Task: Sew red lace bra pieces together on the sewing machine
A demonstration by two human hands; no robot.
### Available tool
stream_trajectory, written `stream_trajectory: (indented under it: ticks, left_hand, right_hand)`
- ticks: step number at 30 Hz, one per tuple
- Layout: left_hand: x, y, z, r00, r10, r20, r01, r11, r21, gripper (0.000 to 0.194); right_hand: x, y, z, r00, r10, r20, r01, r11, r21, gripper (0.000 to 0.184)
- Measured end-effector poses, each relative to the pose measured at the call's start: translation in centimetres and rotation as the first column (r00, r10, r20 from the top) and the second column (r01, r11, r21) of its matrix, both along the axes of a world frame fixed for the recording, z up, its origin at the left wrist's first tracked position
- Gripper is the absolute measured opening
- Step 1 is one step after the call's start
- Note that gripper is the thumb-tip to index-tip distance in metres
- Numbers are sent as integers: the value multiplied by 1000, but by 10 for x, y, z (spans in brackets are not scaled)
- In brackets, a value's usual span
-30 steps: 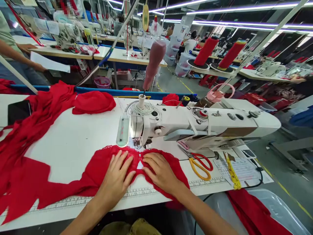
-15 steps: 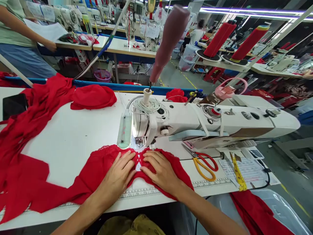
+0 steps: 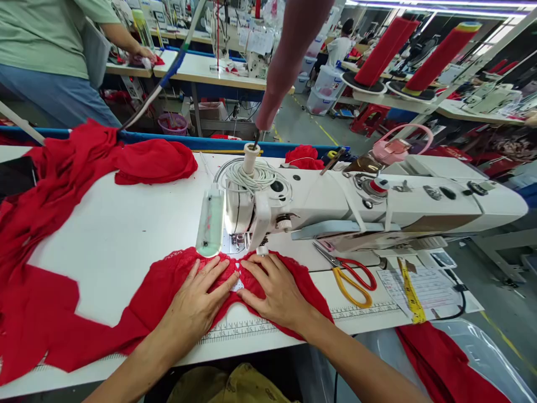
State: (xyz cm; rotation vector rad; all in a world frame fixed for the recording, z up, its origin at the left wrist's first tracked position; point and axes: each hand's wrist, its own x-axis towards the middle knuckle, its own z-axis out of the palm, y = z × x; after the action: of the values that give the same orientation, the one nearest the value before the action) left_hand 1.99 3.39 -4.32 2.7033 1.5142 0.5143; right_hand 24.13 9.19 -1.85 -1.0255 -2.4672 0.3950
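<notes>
Left hand and right hand are resting open on red cloth.
The cloth is lying on the table, just before the machine — scissors are lying to the right.

The white table carries red lace-edged cloth under the left hand and right hand, and on to their left; a sewing machine stands just beyond them; scissors lie right of the right hand; a paper sheet farther right.
</notes>
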Motion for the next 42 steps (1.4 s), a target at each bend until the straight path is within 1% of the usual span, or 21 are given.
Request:
stream_trajectory:
  ticks: [5, 9, 12, 16, 18, 21, 23, 26, 30, 34, 36, 38, 40, 41, 42]
  left_hand:
    - [-1, 2, 2, 1000, -9, -6, 9, 1000, -8, 44]
    - [1, 1, 6, 999, -12, -31, 11, 1000, -6, 45]
    - [2, 0, 7, 999, -9, -54, 9, 1000, 5, 47]
    - [1, -1, 5, 998, 4, -64, -3, 1000, 20, 49]
    - [0, -1, 5, 997, 3, -71, -1, 1000, 24, 47]
    - [-1, -1, 7, 997, 7, -71, -7, 1000, 4, 47]
    - [-3, -1, 8, 999, 13, -37, -14, 1000, -19, 45]
    - [-6, -2, 11, 999, 13, 36, -11, 998, -66, 44]
    - [-10, -3, 12, 997, 11, 71, -2, 993, -121, 47]
    - [-16, -2, 11, 998, 21, 66, -12, 992, -128, 47]
    - [-20, -1, 11, 998, 16, 58, -8, 990, -138, 46]
    - [-23, 0, 14, 998, 9, 55, 0, 988, -154, 46]
    - [-21, 1, 19, 996, 2, 84, 11, 987, -159, 43]
    - [-19, 0, 23, 993, 6, 121, 13, 988, -156, 40]
    - [-15, 0, 26, 984, 22, 177, 5, 989, -148, 37]
  right_hand:
    - [0, 0, 5, 1000, 5, 25, -5, 1000, -19, 43]
    - [-3, 1, 10, 994, 31, 101, -31, 1000, -2, 44]
    - [-4, 2, 11, 988, 31, 151, -34, 999, 18, 41]
    - [-3, 0, 7, 993, 19, 119, -21, 1000, 19, 41]
    - [-1, -1, 6, 995, 21, 95, -21, 1000, 3, 45]
    - [4, -2, 6, 996, 43, 79, -40, 998, -42, 57]
    - [9, -2, 7, 996, 53, 79, -47, 996, -79, 64]
    - [14, -2, 10, 994, 63, 85, -53, 991, -122, 68]
    - [18, -3, 13, 989, 62, 133, -44, 990, -134, 74]
    - [33, 4, 15, 969, -3, 248, 22, 997, -73, 77]
    - [45, 11, 20, 939, -56, 339, 65, 998, -15, 72]
    - [57, 16, 27, 901, -153, 407, 132, 988, 79, 62]
    - [61, 16, 37, 887, -248, 389, 185, 964, 192, 49]
    - [59, 13, 41, 903, -264, 338, 193, 954, 230, 44]
    - [54, 10, 44, 933, -243, 266, 180, 954, 240, 40]
